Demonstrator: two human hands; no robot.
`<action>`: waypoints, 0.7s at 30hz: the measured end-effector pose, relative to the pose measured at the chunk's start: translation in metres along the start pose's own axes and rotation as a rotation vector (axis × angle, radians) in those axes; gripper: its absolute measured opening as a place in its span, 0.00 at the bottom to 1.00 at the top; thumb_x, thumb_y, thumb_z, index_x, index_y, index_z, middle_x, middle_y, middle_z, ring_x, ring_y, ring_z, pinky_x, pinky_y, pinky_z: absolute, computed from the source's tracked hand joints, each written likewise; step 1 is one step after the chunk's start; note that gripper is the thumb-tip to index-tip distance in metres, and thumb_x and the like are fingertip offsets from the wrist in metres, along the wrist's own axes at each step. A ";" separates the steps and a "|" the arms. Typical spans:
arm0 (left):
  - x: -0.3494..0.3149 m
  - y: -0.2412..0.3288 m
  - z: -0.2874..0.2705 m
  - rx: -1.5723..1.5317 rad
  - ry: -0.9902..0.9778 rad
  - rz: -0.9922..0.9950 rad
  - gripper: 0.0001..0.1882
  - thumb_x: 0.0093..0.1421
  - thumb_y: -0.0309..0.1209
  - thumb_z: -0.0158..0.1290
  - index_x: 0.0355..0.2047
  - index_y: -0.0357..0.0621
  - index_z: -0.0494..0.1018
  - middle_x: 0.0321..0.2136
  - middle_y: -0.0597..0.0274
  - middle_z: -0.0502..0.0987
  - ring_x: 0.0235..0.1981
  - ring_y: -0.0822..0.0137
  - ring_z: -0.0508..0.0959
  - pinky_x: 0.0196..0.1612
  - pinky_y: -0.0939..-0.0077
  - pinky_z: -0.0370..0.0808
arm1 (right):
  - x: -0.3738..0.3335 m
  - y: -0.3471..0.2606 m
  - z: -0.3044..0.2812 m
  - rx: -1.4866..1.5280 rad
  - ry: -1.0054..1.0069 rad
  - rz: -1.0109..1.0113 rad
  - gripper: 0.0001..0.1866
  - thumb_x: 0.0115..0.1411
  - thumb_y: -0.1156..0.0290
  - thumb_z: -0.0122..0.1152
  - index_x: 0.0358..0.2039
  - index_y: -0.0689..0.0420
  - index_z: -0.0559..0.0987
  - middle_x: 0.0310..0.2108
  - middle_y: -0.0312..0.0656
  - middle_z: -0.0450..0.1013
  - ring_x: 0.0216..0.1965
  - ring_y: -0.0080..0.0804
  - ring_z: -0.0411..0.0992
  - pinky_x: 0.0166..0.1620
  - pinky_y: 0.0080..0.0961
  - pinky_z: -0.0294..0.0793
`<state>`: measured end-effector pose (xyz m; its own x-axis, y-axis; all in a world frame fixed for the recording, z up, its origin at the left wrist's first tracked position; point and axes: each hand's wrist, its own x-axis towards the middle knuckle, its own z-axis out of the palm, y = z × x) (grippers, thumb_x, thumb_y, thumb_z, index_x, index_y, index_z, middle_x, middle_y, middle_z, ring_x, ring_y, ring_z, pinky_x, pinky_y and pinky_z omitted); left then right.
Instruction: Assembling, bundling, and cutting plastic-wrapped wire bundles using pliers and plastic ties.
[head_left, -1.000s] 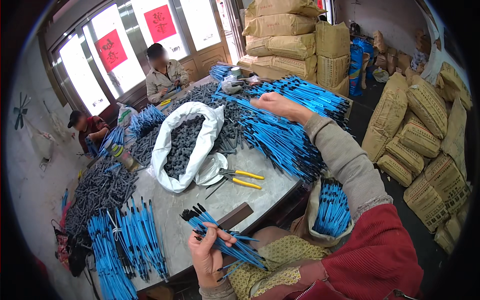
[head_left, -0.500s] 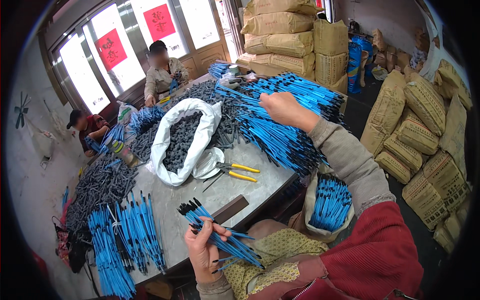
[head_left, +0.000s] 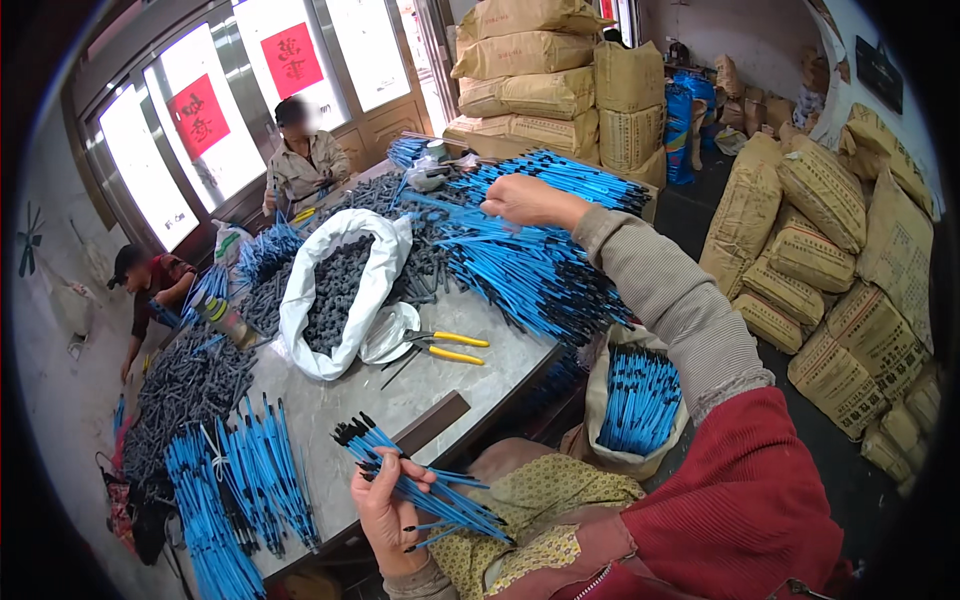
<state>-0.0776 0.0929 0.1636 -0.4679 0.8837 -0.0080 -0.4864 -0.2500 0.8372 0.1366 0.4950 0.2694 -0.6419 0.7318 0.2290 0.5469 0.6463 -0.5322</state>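
My left hand (head_left: 382,505), low in the middle over my lap, is closed around a small bundle of thin blue sticks (head_left: 440,487) with black tips. A few sticks fan out loosely below the palm. Farther off, my right hand (head_left: 530,203) reaches over a large heap of the same blue sticks (head_left: 530,275). Its fingers are pinched together, and a motion-blurred blue stick (head_left: 440,208) runs out from them to the left. A dark rectangular bar (head_left: 432,422) lies at the table's front edge, just beyond the left-hand bundle.
On the grey table (head_left: 330,430) stand an open white sack (head_left: 295,300) of dark grey pieces and yellow-handled pliers (head_left: 450,345). Blue bundles (head_left: 210,520) lie at the left. A sack of blue sticks (head_left: 640,400) stands beside me. Two people sit across; stacked brown sacks (head_left: 540,90) rise behind.
The whole view has shifted slightly, so things sit farther left. My right hand is still over the heap, its stick now blurred. The left hand keeps its bundle. The person at far left has lowered an arm.
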 end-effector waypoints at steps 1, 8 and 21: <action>-0.001 0.000 -0.001 0.005 0.008 -0.001 0.08 0.66 0.28 0.56 0.39 0.37 0.72 0.23 0.50 0.79 0.23 0.58 0.81 0.27 0.71 0.77 | 0.002 -0.004 0.003 -0.077 -0.017 -0.056 0.17 0.68 0.63 0.51 0.29 0.64 0.77 0.22 0.49 0.75 0.22 0.41 0.76 0.29 0.38 0.75; -0.011 -0.002 0.002 -0.020 0.004 -0.020 0.08 0.65 0.28 0.57 0.39 0.37 0.72 0.23 0.50 0.79 0.22 0.58 0.81 0.27 0.72 0.77 | 0.006 -0.013 0.039 -0.318 0.001 -0.232 0.13 0.65 0.65 0.56 0.29 0.63 0.77 0.22 0.52 0.74 0.25 0.53 0.76 0.30 0.47 0.75; -0.026 -0.003 -0.003 -0.032 0.010 -0.023 0.08 0.65 0.28 0.57 0.38 0.36 0.73 0.23 0.50 0.79 0.23 0.59 0.81 0.26 0.73 0.78 | -0.017 -0.005 0.030 -0.707 0.160 -0.338 0.10 0.63 0.66 0.56 0.34 0.61 0.74 0.25 0.48 0.77 0.29 0.53 0.77 0.31 0.49 0.73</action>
<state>-0.0661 0.0691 0.1597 -0.4636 0.8855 -0.0325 -0.5207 -0.2426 0.8186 0.1290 0.4728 0.2441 -0.7783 0.4592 0.4283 0.5821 0.7834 0.2180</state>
